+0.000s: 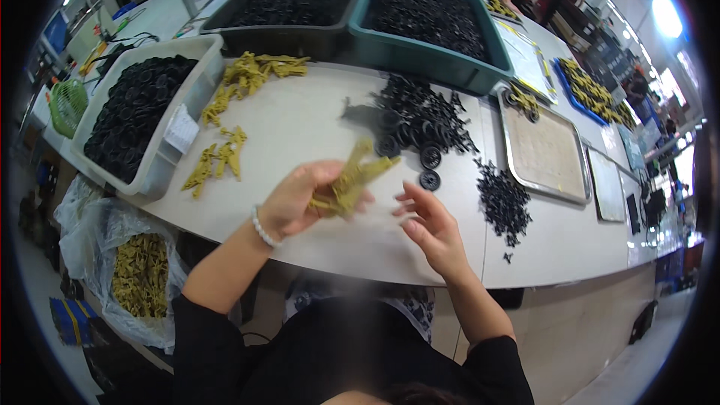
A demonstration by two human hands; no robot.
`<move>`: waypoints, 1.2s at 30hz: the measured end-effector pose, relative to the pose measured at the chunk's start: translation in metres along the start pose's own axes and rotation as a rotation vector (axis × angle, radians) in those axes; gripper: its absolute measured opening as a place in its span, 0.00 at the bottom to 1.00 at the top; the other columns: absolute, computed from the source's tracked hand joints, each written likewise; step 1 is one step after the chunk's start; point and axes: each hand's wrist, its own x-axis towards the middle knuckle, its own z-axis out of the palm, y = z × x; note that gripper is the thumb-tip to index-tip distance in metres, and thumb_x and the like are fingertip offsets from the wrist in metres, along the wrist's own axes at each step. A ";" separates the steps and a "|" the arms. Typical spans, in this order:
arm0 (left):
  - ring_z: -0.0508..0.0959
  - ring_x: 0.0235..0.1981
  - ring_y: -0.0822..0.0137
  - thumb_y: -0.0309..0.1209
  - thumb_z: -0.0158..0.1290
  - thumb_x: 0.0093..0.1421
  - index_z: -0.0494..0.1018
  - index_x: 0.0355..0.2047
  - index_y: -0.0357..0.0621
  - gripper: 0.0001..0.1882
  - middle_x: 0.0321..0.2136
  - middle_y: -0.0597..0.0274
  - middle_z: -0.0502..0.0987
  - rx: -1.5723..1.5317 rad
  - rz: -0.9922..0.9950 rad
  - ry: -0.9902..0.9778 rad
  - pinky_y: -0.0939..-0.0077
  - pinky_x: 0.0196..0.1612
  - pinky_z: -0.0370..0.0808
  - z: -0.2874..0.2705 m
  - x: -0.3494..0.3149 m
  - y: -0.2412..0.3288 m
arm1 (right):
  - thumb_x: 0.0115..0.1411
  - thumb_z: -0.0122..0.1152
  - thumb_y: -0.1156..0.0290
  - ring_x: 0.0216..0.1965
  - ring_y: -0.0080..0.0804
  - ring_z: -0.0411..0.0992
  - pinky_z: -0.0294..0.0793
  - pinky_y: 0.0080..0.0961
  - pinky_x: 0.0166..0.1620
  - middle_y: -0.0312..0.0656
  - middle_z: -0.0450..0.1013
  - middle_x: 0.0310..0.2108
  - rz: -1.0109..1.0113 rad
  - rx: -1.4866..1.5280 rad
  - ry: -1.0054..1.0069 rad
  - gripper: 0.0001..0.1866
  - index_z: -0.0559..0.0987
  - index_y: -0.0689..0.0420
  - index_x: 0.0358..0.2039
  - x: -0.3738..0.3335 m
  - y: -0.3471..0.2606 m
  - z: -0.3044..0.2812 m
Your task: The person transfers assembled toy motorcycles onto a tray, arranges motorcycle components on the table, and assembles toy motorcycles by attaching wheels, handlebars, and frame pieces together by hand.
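My left hand (304, 191), with a beaded bracelet at the wrist, is closed around a yellow plastic part (352, 180), which is smeared by motion. To its right, my right hand (429, 229) hovers over the white table with fingers apart and nothing visible in it. Just beyond that hand lie loose black wheels (430, 180) beside a heap of black plastic parts (424, 105). A second pile of small black pieces (502, 202) lies farther right. More yellow parts (217, 157) rest on the table to the left, with another pile (251, 75) behind them.
A white bin (214, 49) of black wheels stands left; a dark bin (281, 31) and a teal bin (472, 79) of black parts stand behind. At right, a metal tray (547, 146) holds a yellow piece with wheels. A plastic bag (90, 232) of yellow parts sits lower left. People stand beyond.
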 end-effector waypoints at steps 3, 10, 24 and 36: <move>0.78 0.42 0.61 0.38 0.43 0.63 0.66 0.50 0.32 0.22 0.43 0.49 0.76 -0.096 -0.030 -0.082 0.69 0.48 0.73 0.036 -0.006 -0.021 | 0.58 0.58 0.76 0.45 0.28 0.69 0.68 0.24 0.49 0.42 0.68 0.46 0.007 0.200 0.024 0.19 0.71 0.67 0.50 0.008 -0.012 0.002; 0.72 0.49 0.63 0.39 0.44 0.66 0.60 0.56 0.40 0.23 0.49 0.57 0.69 -0.213 0.108 0.223 0.62 0.55 0.69 0.061 0.000 -0.058 | 0.48 0.66 0.75 0.39 0.36 0.73 0.72 0.28 0.41 0.43 0.73 0.40 -0.507 -0.504 0.105 0.18 0.77 0.60 0.42 -0.007 -0.019 -0.008; 0.78 0.36 0.65 0.18 0.54 0.57 0.55 0.59 0.43 0.32 0.38 0.52 0.76 -0.146 0.347 0.219 0.70 0.42 0.77 0.067 0.002 -0.094 | 0.39 0.73 0.72 0.38 0.37 0.71 0.73 0.28 0.39 0.45 0.71 0.40 -0.439 -0.663 0.046 0.28 0.77 0.60 0.45 -0.036 -0.016 0.004; 0.76 0.42 0.68 0.18 0.58 0.53 0.50 0.63 0.40 0.41 0.39 0.56 0.75 0.143 0.322 0.273 0.74 0.46 0.74 0.063 -0.001 -0.089 | 0.53 0.57 0.83 0.25 0.38 0.72 0.71 0.27 0.29 0.46 0.73 0.25 -0.466 -0.680 0.059 0.14 0.75 0.69 0.42 -0.042 -0.007 0.013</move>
